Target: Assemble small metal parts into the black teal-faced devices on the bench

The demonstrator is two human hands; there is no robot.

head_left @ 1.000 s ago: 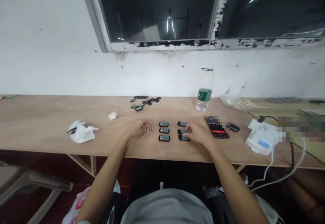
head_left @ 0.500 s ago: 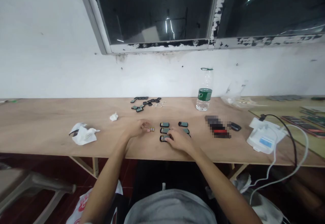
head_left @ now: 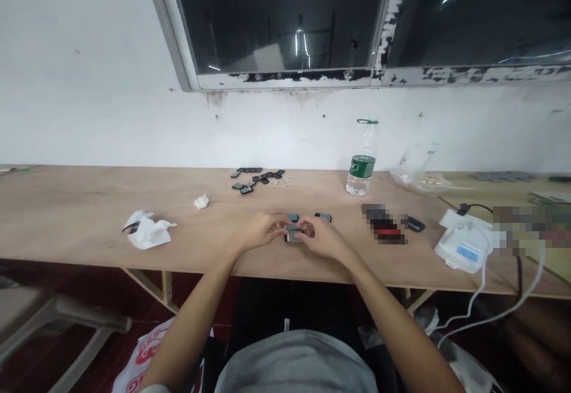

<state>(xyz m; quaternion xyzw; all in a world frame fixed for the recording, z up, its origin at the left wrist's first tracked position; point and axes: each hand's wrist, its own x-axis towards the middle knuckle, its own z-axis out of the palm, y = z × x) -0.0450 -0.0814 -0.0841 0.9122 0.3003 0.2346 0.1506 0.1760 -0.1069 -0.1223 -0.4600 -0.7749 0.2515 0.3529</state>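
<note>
My left hand (head_left: 264, 230) and my right hand (head_left: 322, 238) meet over a small black-edged part (head_left: 294, 236) with a grey-green face. My fingertips curl in and pinch it from its left and right ends. Just behind it, partly covered by my fingers, lies a similar part (head_left: 292, 217). One more part (head_left: 323, 217) shows beyond my right hand, its lower edge close to the knuckles. Anything under my palms is hidden.
At the back lie several black-edged parts (head_left: 247, 189) and small pale pieces (head_left: 281, 182). A water bottle (head_left: 361, 173) stands right of them. Crumpled tissue (head_left: 151, 232) lies left. A white box (head_left: 464, 241) with cables and a black oval object (head_left: 414, 223) are at right.
My left hand has moved right, from the small yellowish pieces to the black-edged part. My right hand has shifted slightly right and up, and both hands now meet at that part.
</note>
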